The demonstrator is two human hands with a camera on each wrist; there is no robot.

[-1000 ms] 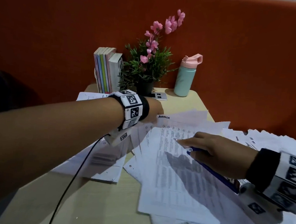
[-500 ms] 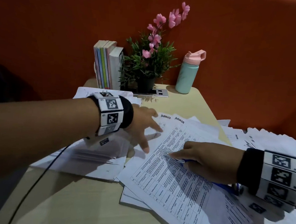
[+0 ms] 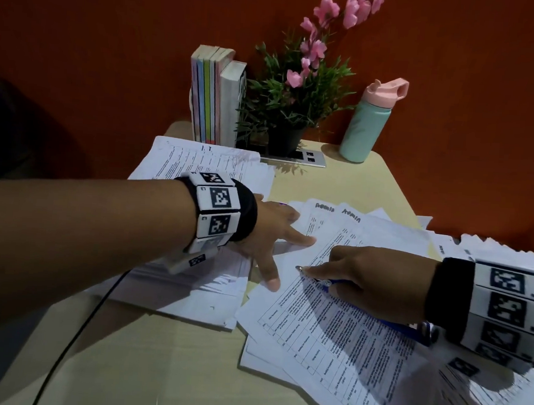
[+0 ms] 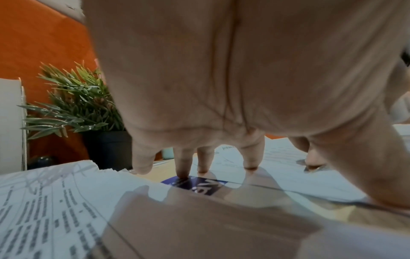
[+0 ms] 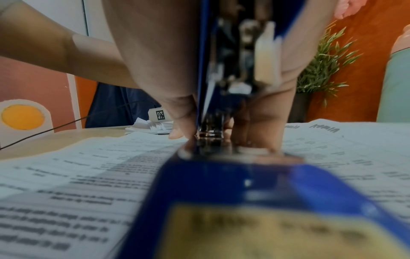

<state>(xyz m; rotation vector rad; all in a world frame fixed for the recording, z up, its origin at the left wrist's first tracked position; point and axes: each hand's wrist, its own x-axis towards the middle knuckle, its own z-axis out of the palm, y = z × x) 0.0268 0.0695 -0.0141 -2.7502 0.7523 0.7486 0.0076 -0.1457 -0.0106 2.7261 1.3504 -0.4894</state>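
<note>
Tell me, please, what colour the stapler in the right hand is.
Dark blue stapler, yellowish label; clearest in the right wrist view.

A row of books (image 3: 214, 97) is standing upright at the far edge of the beige table (image 3: 141, 351), just beside a potted plant (image 3: 291, 90) bearing pink flowers. A flat silver device (image 3: 306, 157) is lying at the pot's foot. A mint-green bottle (image 3: 371, 121) with a pink lid is standing near the orange wall (image 3: 113, 33). A black cable (image 3: 69, 343) is trailing over the table's near edge.

One stapler (image 5: 244, 184), one bottle (image 3: 367, 124), one potted plant (image 3: 292, 109), five books (image 3: 216, 97), and loose sheets (image 3: 312, 348) (too many to count).
</note>
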